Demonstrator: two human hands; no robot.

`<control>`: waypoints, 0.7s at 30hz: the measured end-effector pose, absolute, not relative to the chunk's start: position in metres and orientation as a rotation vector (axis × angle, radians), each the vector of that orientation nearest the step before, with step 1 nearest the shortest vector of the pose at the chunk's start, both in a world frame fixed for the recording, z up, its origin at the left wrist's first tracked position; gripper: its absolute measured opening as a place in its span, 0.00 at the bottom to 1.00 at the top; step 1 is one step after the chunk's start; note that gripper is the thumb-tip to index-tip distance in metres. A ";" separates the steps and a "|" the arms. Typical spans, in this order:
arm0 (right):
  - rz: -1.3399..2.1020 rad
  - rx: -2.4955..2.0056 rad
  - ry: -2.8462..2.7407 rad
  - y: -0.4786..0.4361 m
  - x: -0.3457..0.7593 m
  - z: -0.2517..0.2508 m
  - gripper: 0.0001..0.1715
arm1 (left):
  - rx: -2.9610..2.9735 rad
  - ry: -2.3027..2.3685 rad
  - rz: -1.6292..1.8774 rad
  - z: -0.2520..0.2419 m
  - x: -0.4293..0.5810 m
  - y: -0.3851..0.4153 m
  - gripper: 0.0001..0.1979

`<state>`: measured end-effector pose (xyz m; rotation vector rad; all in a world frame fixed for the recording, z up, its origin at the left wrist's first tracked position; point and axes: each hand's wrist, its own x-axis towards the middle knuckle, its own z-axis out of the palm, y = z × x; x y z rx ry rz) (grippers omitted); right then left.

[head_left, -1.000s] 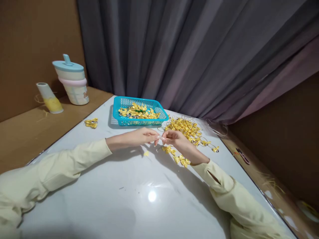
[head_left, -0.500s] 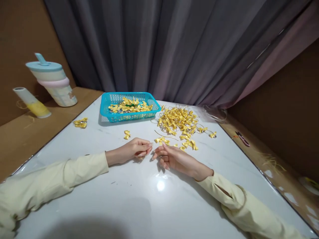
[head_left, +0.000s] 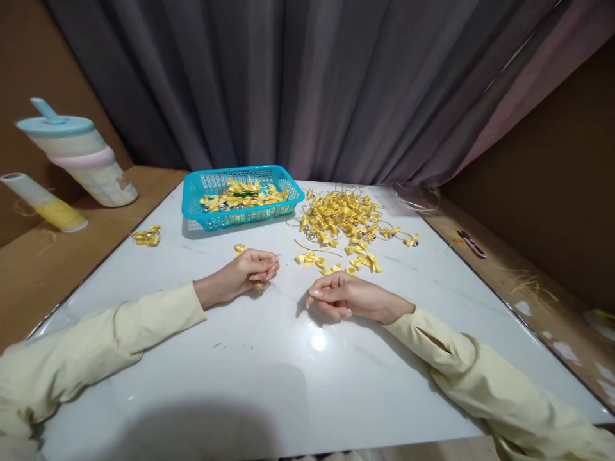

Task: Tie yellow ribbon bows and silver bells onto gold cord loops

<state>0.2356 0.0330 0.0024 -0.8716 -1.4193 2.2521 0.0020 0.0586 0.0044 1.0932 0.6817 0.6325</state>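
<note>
My left hand is closed in a pinch above the white table. Whatever it holds is too small or too hidden to name. To its right, and apart from it, my right hand has thumb and forefinger pressed together; I cannot make out anything between them. A single yellow ribbon bow lies just behind my left hand, partly covered. Beyond my right hand spreads a pile of yellow bows with small silver bells and thin gold cords. A few loose bows lie at its near side.
A blue mesh basket with more bows stands at the back. Another small bow cluster lies near the left table edge. On the left ledge are a tumbler and a tube; pink-handled snippers lie on the right.
My hands have drawn apart, the left one leftward and the right one rightward. The fingers of my right hand, looser before, have come together in a pinch. The camera view has shifted slightly.
</note>
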 end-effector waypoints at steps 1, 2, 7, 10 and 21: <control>2.241 -0.879 -1.416 0.034 0.237 0.002 0.12 | 1.094 0.679 0.640 0.006 0.000 0.060 0.16; 2.233 -0.881 -1.418 0.036 0.238 0.002 0.13 | 1.100 0.678 0.645 0.007 -0.001 0.062 0.15; 2.213 -0.878 -1.439 0.040 0.243 -0.001 0.14 | 1.116 0.679 0.662 0.013 -0.013 0.076 0.15; 2.216 -0.880 -1.443 0.040 0.245 -0.001 0.13 | 1.091 0.686 0.671 0.013 -0.017 0.082 0.15; 1.833 -1.014 -1.635 0.025 0.213 0.017 0.21 | 1.106 0.639 0.622 0.025 -0.005 0.062 0.12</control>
